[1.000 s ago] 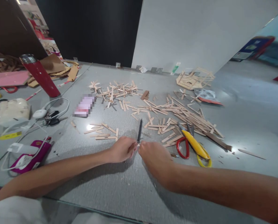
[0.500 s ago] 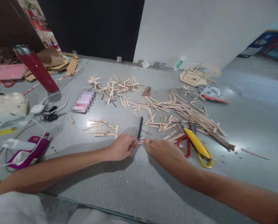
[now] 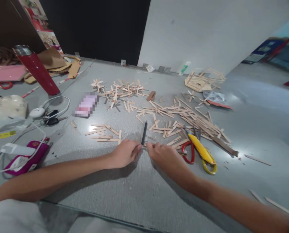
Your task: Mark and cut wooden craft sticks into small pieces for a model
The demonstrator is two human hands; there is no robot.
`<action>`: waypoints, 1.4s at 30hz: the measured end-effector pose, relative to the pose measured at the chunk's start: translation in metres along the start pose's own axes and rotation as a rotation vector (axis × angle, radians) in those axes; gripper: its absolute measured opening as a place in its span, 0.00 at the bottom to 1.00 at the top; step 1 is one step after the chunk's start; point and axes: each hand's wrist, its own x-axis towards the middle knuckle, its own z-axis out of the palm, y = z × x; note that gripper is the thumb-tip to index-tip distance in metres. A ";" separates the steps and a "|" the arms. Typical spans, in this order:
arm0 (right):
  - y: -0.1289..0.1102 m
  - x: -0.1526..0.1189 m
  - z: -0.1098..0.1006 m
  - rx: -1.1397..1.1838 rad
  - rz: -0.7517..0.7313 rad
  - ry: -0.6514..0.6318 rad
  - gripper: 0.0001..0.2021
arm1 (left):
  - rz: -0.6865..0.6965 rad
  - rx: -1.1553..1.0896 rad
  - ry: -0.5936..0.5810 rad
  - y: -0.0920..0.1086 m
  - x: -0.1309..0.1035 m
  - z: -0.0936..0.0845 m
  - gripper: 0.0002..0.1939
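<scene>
My left hand (image 3: pixel 126 153) is closed, thumb and fingers pinched together near the middle of the table. Close on its right, my right hand (image 3: pixel 162 157) is pinched too. Across the narrow gap between them runs a small thin wooden stick (image 3: pixel 144 146), with its ends hidden in the fingers. Just beyond the fingertips lies a black pen (image 3: pixel 144 132), pointing away from me. Several flat wooden sticks (image 3: pixel 108 140) lie left of the pen. To the right of my right hand rest scissors with red handles (image 3: pixel 188 152) and a yellow-handled cutting tool (image 3: pixel 202 149).
A large pile of wooden sticks (image 3: pixel 198 118) spreads across the right, with star-like stick clusters (image 3: pixel 127 89) farther back. A stick frame (image 3: pixel 200 81) stands at the far right. On the left are a red bottle (image 3: pixel 39 71), a phone (image 3: pixel 86 104), keys (image 3: pixel 52 121) and cables.
Both hands keep their pinch on the stick and have barely moved. The view has shifted slightly, and two thin sticks now show beside my right forearm.
</scene>
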 end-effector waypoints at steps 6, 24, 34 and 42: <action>-0.004 -0.018 0.028 0.042 0.085 0.134 0.12 | 0.062 0.246 0.121 0.002 -0.016 0.010 0.18; 0.007 -0.037 0.035 0.766 0.165 0.440 0.13 | -0.003 0.113 0.231 0.003 -0.015 0.004 0.18; -0.013 -0.036 0.027 2.123 0.266 -0.421 0.22 | -0.024 -0.023 0.160 0.004 -0.011 0.005 0.20; -0.003 -0.030 0.036 0.914 0.235 0.218 0.10 | -0.055 0.061 0.108 0.004 -0.010 0.006 0.20</action>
